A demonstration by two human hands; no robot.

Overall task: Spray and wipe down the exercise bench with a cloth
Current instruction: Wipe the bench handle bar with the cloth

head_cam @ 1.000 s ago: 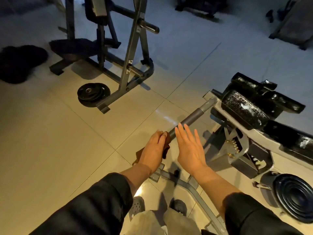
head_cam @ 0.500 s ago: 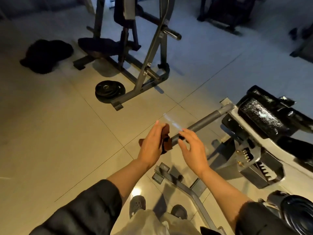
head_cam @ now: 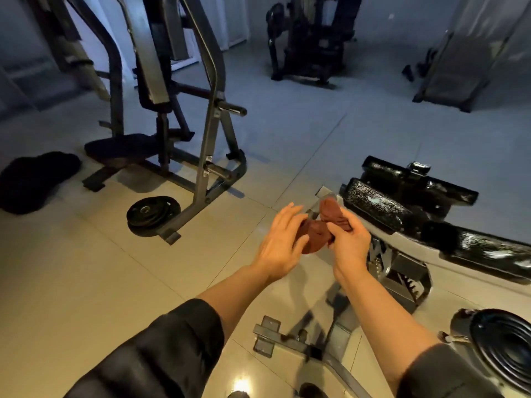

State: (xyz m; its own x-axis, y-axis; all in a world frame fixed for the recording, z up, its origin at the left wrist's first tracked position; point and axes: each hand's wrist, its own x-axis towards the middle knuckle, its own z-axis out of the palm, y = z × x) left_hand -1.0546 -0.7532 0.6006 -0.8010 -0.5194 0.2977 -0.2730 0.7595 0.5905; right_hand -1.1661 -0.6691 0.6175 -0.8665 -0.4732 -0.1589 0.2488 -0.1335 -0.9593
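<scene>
A reddish-brown cloth (head_cam: 321, 229) hangs bunched between my two hands at the centre of the view. My right hand (head_cam: 349, 247) grips its upper part with curled fingers. My left hand (head_cam: 283, 244) lies against the cloth's left side with its fingers spread and fairly straight. The exercise bench (head_cam: 402, 205) with its shiny black pads stretches off to the right, just behind my right hand. Its grey metal frame (head_cam: 287, 338) runs across the floor below my forearms. No spray bottle is in view.
A grey weight machine (head_cam: 207, 133) stands at the upper left with a black weight plate (head_cam: 153, 212) by its foot. A black bundle (head_cam: 34, 179) lies at the far left. Another plate (head_cam: 505, 346) sits at the lower right. More machines stand at the back.
The cloth has left the bench's grey bar and now hangs in the air; my right hand has taken hold of it. My left hand's grip has loosened. The view has tilted up.
</scene>
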